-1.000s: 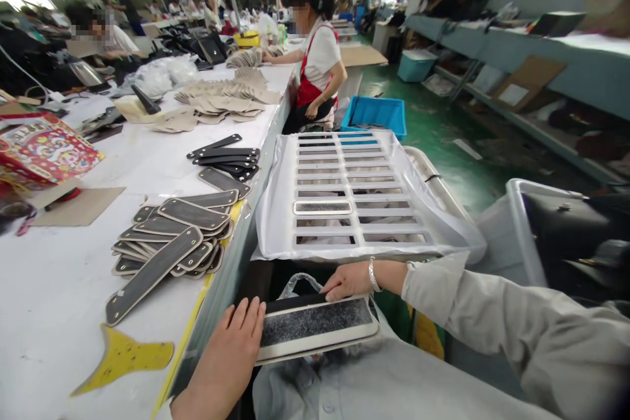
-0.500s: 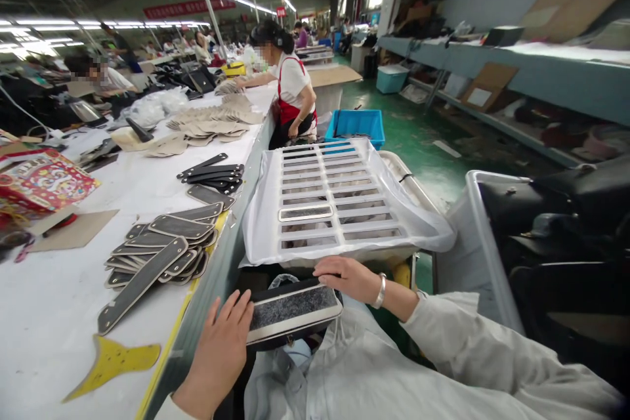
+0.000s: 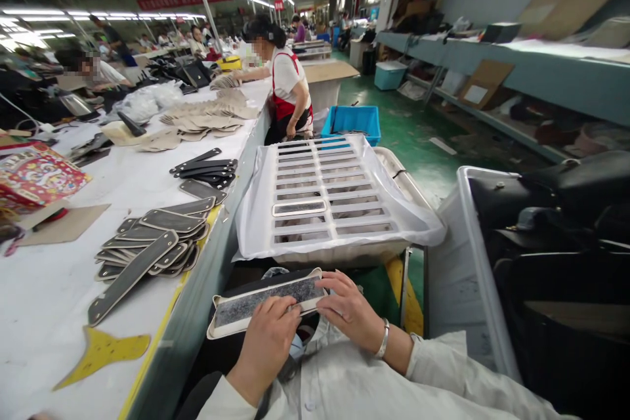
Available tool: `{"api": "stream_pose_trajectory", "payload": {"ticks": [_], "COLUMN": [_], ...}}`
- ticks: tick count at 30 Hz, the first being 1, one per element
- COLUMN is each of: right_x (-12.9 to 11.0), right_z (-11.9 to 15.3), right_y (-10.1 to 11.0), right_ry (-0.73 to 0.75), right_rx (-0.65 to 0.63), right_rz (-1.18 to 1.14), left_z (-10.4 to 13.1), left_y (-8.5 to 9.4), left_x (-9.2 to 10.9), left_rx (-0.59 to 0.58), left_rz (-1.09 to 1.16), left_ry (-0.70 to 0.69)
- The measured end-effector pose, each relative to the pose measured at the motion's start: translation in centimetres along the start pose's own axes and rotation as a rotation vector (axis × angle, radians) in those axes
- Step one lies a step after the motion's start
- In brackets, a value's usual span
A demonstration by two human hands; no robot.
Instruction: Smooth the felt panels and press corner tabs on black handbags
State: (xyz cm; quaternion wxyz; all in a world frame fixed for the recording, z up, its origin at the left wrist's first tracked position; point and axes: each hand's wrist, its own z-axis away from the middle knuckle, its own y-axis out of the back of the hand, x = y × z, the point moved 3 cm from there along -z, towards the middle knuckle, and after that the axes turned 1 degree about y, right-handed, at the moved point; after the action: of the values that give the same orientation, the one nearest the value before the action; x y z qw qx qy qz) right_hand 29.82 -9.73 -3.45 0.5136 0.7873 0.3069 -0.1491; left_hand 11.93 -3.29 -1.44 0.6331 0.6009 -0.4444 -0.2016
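Observation:
A long rectangular panel (image 3: 275,297), dark speckled grey with a raised cream border, lies tilted across my lap on something black. My left hand (image 3: 270,344) is closed on its near edge around the middle, fingertips pressed to the border. On the panel's right end, my right hand (image 3: 350,315) grips with bent fingers over the edge; its thumb is hard to make out. A silver bracelet (image 3: 384,338) circles the right wrist. Just beyond stands a white slatted frame (image 3: 319,210) on a tub, with a similar small bordered panel (image 3: 299,208) lying across its slats.
The white worktable (image 3: 44,289) at left carries dark strap pieces (image 3: 152,243), a yellow template (image 3: 101,354) and beige pieces (image 3: 207,115). At right is a grey bin (image 3: 472,262) of black bags. A person in a red apron (image 3: 290,88) sits ahead, near a blue crate (image 3: 352,121).
My left hand has moved right from the panel's left end to its near edge, fingers now curled. The panel has shifted left and its left end is uncovered. My right hand has lowered.

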Motion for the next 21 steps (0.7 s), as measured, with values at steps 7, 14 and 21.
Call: {"api": "stream_pose_trajectory", "payload": {"ticks": [7, 14, 21], "right_x": [-0.6, -1.5, -0.4], "right_z": [-0.6, -0.9, -1.9], "right_y": [-0.2, -1.0, -2.1], "right_ry": [-0.067, -0.157, -0.368], "right_rx": [0.0, -0.008, -0.045], "right_rz": [0.085, 0.137, 0.023], "left_z": [-0.2, -1.6, -2.7], "left_y": [-0.4, 0.3, 0.3], "left_x": [0.3, 0.5, 0.6], "left_rx": [0.069, -0.012, -0.096], "left_rz": [0.121, 0.16, 0.016], "left_ry": [0.149, 0.284, 0.387]}}
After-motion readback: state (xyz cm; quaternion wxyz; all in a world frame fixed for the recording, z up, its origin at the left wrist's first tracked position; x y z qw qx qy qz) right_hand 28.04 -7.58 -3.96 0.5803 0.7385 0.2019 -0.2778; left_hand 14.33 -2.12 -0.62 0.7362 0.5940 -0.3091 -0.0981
